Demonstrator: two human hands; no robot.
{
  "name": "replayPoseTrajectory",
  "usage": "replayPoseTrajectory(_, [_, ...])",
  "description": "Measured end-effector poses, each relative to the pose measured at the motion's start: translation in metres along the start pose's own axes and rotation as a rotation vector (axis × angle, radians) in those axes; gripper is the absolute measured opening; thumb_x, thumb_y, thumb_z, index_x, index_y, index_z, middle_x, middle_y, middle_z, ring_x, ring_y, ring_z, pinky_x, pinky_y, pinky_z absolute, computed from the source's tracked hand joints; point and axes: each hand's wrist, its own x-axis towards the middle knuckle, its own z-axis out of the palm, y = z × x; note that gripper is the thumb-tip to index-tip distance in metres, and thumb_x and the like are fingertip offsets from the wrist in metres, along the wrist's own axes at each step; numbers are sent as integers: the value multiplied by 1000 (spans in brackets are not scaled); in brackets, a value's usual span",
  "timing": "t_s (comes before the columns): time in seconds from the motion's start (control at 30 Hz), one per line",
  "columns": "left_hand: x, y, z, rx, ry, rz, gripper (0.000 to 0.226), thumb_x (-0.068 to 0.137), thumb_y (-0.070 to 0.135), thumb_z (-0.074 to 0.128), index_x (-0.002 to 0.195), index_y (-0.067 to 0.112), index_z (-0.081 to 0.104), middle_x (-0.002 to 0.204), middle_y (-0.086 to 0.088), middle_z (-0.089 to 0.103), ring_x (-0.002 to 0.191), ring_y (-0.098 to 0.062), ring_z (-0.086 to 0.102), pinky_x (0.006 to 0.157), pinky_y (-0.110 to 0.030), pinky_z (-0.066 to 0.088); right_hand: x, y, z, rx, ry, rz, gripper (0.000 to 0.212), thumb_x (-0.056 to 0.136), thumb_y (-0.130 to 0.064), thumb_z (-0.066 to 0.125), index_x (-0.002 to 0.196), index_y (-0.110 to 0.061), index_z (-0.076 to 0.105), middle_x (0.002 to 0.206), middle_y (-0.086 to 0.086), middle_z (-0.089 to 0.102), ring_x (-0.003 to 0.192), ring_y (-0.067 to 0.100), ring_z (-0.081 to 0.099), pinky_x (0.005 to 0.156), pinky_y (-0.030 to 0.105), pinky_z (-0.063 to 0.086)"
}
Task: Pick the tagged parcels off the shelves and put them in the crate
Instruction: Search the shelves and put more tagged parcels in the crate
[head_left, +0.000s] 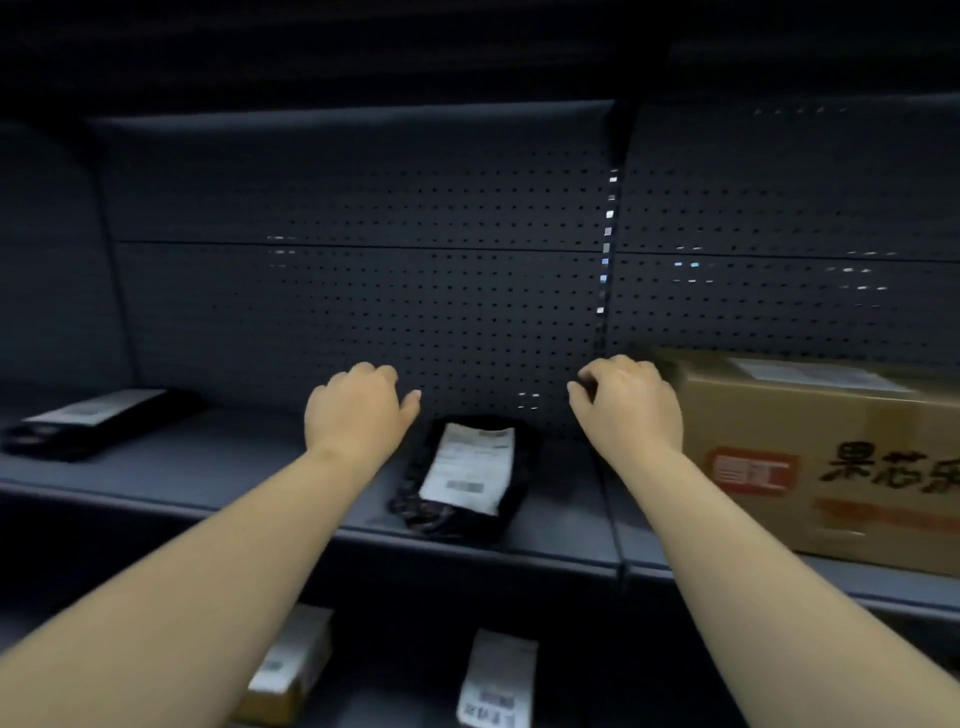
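Observation:
A black plastic parcel (462, 475) with a white shipping tag lies on the dark shelf (218, 467), between my two arms. My left hand (358, 408) hovers just left of and above it, fingers loosely curled, holding nothing. My right hand (626, 402) is to the parcel's right, near the shelf's back panel, fingers bent downward and empty. Neither hand touches the parcel. No crate is in view.
A brown cardboard box (826, 457) with a tag stands on the shelf at the right, close to my right hand. A flat black tagged parcel (98, 418) lies at the far left. On the lower shelf sit a brown tagged box (291, 670) and a dark tagged parcel (498, 680).

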Motion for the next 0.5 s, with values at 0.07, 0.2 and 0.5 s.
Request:
replayPoseTrajectory(0.07, [-13, -45, -6, 50, -20, -43, 47, 95, 51, 38, 118, 16, 58, 111, -6, 61, 90, -25, 61, 61, -32, 47, -10, -44, 15, 41, -47, -32, 32, 94, -38, 48, 114, -18, 64, 114, 2, 64, 108, 26, 53, 83, 37, 45])
replayPoseTrajectory(0.2, [-43, -139, -23, 143, -60, -148, 47, 94, 52, 38, 118, 16, 57, 112, -5, 60, 89, -23, 60, 57, -31, 42, -33, -136, 42, 138, -165, -86, 35, 95, -39, 46, 121, -19, 60, 119, 0, 62, 114, 24, 50, 87, 37, 46])
replayPoseTrajectory(0.5, [-140, -332, -73, 291, -51, -373, 39, 92, 50, 44, 110, 20, 61, 110, -2, 62, 100, -24, 59, 72, -34, 42, -100, -344, 88, 303, -330, -276, 38, 95, -40, 45, 126, -21, 56, 125, -1, 58, 117, 23, 48, 90, 36, 42])
